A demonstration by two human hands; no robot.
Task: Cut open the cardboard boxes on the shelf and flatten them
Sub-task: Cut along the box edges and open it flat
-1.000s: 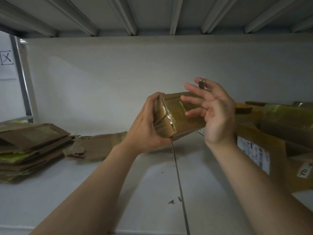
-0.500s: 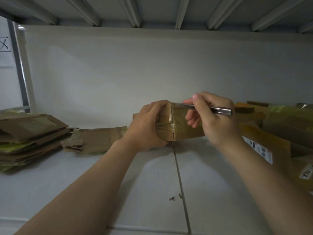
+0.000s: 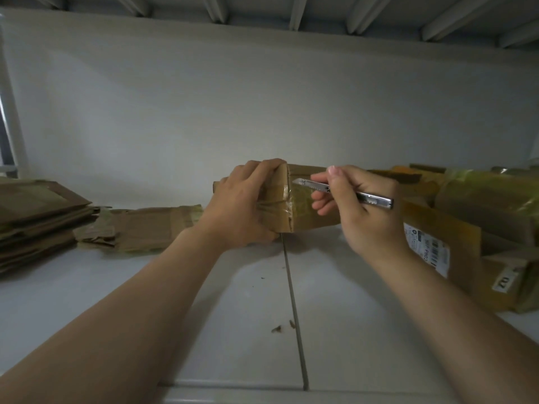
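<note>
Left hand [image 3: 242, 205] wrapped round the left end of the taped box [image 3: 309, 211], right hand [image 3: 367, 217] pinching the knife [image 3: 344, 192] at the box's top seam: a slip on the glossy tape could send the blade into the left fingers just beside it.

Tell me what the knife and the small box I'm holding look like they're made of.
The knife looks like bare metal, silvery with a sheen. The small box is matte brown cardboard, wrapped in glossy clear tape that catches light.

I see a plain grey back wall [image 3: 262, 97], dimly lit. White shelf [image 3: 350, 330] with a seam [image 3: 292, 301] running front to back, ribbed deck [image 3: 294, 13] overhead, metal post [image 3: 13, 126] at far left.
</note>
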